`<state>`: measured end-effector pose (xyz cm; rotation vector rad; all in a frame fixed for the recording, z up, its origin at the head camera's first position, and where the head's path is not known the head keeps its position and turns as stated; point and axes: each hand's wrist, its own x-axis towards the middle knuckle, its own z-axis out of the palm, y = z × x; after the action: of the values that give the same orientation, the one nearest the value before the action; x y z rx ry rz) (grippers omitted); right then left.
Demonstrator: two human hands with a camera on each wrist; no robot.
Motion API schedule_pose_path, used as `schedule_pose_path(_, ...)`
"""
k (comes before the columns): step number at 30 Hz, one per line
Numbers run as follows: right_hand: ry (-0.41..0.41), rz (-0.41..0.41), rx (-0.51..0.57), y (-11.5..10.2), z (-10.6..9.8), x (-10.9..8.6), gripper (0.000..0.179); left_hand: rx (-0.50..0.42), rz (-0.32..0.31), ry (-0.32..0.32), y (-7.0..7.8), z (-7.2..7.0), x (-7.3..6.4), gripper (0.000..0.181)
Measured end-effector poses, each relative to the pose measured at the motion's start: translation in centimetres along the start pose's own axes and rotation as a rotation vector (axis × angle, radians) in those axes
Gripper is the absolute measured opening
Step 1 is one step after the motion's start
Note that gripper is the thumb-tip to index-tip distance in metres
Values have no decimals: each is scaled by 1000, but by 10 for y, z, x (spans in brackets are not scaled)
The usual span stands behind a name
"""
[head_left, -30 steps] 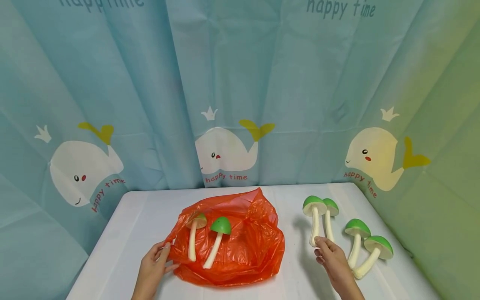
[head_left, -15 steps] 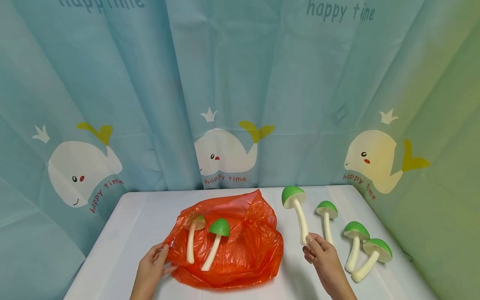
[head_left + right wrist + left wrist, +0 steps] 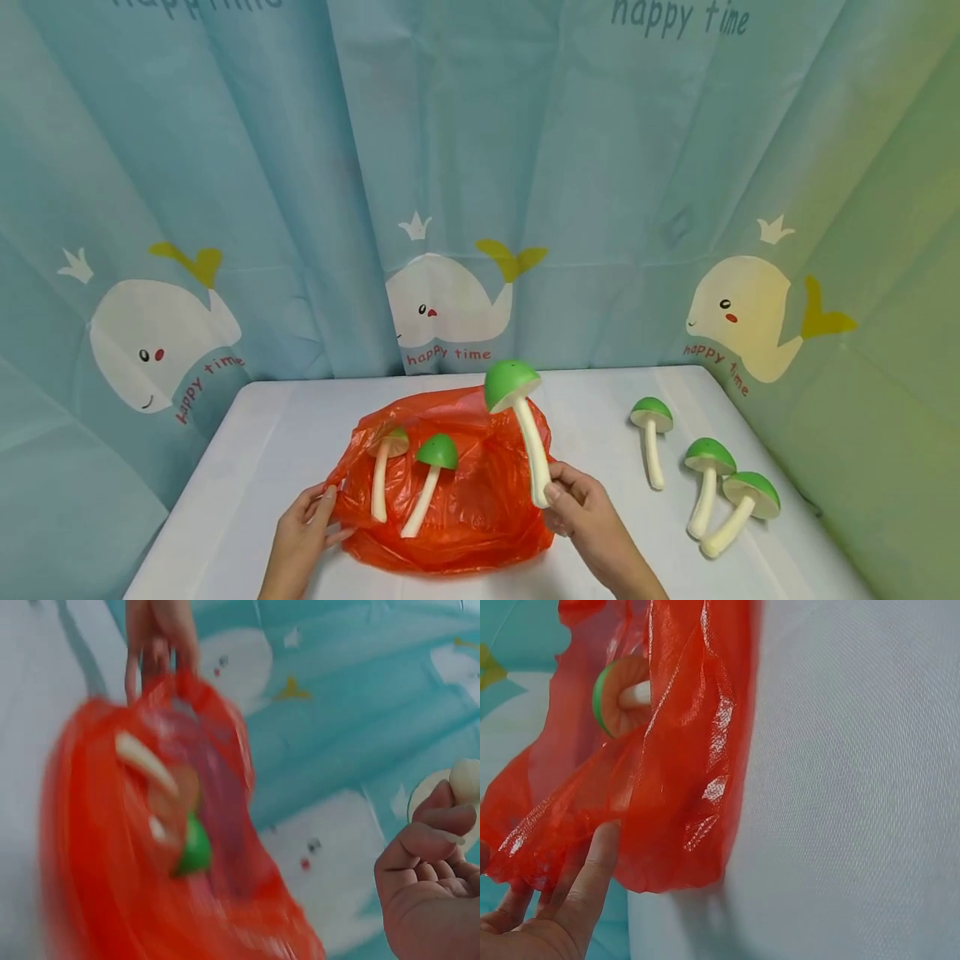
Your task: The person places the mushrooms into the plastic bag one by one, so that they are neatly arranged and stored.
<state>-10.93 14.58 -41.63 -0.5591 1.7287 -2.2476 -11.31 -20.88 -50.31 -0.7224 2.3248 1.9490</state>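
Note:
A red plastic bag [image 3: 487, 492] lies with its mouth spread, and two green-capped toy mushrooms rest inside: one at the left [image 3: 381, 483] and one beside it [image 3: 437, 452]. My left hand [image 3: 297, 533] pinches the bag's left edge; the left wrist view shows that hand [image 3: 574, 900] under the thin red film [image 3: 682, 787]. Between thumb and fingers, my right hand [image 3: 588, 525] holds another toy mushroom [image 3: 530, 433] by the lower end of its white stem, cap up and tilted left, overlapping the bag's right side. In the right wrist view the bag [image 3: 97, 847] is blurred.
On the white table [image 3: 600, 417] at the right lie three more toy mushrooms: a farther one [image 3: 652, 450], a middle one [image 3: 705, 492] and a nearer one [image 3: 738, 521]. A blue curtain [image 3: 600, 167] with whale prints stands behind the table.
My right hand has carried its mushroom leftward from beside the other mushrooms to the bag's right side. The left hand stays at the bag's edge.

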Motion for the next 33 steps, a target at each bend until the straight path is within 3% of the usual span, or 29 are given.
schedule_pose_path(5, -122, 147, 68, 18, 30, 8, 11, 5, 1, -10, 18, 0, -14, 77)
schedule_pose_path(8, -136, 245, 60, 34, 44, 12, 15, 1, 26, -24, 22, -1, -19, 75)
schedule_pose_path(12, -56, 349, -53, 55, 54, 19, 18, -2, 31, -29, 25, -3, -21, 73)
schedule_pose_path(18, 73, 409, -278, 76, 57, 29, 18, -3, 22, -32, 25, -6, -21, 73)
schedule_pose_path(28, 138, 428, -229, 81, 52, 27, 20, 4, 54, -24, 26, -7, -21, 70)
schedule_pose_path(33, 142, 497, -205, 82, 53, 23, 18, -2, 75, 0, 22, -6, -19, 67)
